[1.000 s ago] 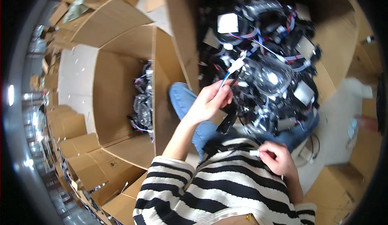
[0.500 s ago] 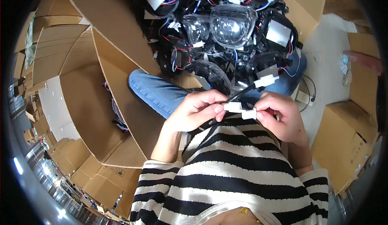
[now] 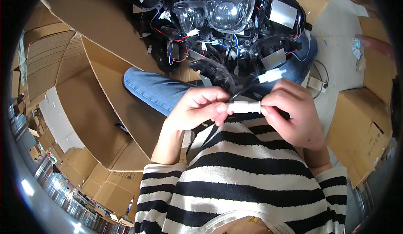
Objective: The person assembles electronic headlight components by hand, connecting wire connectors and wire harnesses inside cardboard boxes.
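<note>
In front of my striped top, my left hand (image 3: pixel 195 110) is closed, thumb and fingers pinching one end of a white plastic wire connector (image 3: pixel 244 107). The closed fingertips of my right hand (image 3: pixel 294 114) grip its other end. The two white pieces sit in one line, end to end; how deeply they are joined I cannot tell. Just above, a second white connector (image 3: pixel 270 75) hangs on a black cable (image 3: pixel 245 90) that runs down toward my left fingers. Right above the hands lies a clear curved lamp lens (image 3: pixel 216 72).
A cardboard box (image 3: pixel 96 28) ahead holds several black headlamp units with clear lenses (image 3: pixel 231 9), silver labels and coloured wires. An open carton (image 3: pixel 84 108) stands at the left, another carton (image 3: pixel 357 129) at the right. A black cable (image 3: pixel 325 80) lies on the floor by my knee.
The two white connector pieces, offset before, now sit in a straight line between my hands. The view has shifted a little, and the lamps appear higher and further left.
</note>
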The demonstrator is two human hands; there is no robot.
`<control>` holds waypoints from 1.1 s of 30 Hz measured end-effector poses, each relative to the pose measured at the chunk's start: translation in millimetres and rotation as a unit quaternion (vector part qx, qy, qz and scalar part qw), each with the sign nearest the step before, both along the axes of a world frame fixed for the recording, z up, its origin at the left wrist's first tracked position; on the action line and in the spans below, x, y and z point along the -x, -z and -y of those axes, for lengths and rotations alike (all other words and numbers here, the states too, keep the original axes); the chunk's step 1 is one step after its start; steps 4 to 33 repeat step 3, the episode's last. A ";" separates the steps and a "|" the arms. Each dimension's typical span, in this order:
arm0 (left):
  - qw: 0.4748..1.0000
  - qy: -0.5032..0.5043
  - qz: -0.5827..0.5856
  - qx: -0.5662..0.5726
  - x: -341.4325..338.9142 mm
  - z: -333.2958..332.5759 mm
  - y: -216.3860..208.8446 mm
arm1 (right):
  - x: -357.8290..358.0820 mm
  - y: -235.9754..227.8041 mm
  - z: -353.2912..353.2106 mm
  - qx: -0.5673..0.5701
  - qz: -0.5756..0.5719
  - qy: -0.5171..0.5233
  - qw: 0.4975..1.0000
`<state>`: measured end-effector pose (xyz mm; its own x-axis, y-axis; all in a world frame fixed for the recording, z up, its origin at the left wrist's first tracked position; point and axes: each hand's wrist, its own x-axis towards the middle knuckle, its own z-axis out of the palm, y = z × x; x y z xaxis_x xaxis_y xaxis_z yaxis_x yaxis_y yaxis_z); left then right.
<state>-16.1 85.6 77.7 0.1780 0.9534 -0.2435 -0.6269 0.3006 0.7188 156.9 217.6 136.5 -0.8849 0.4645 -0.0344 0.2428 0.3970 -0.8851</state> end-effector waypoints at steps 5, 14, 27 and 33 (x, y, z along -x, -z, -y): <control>0.999 0.019 -0.011 0.025 -1.3 -3.3 0.7 | 1.1 4.1 3.2 0.005 -0.018 0.000 1.000; 0.999 0.019 -0.011 0.025 -1.3 -3.3 0.7 | 1.1 4.1 3.2 0.005 -0.018 0.000 1.000; 0.999 0.019 -0.011 0.025 -1.3 -3.3 0.7 | 1.1 4.1 3.2 0.005 -0.018 0.000 1.000; 0.999 0.019 -0.011 0.025 -1.3 -3.3 0.7 | 1.1 4.1 3.2 0.005 -0.018 0.000 1.000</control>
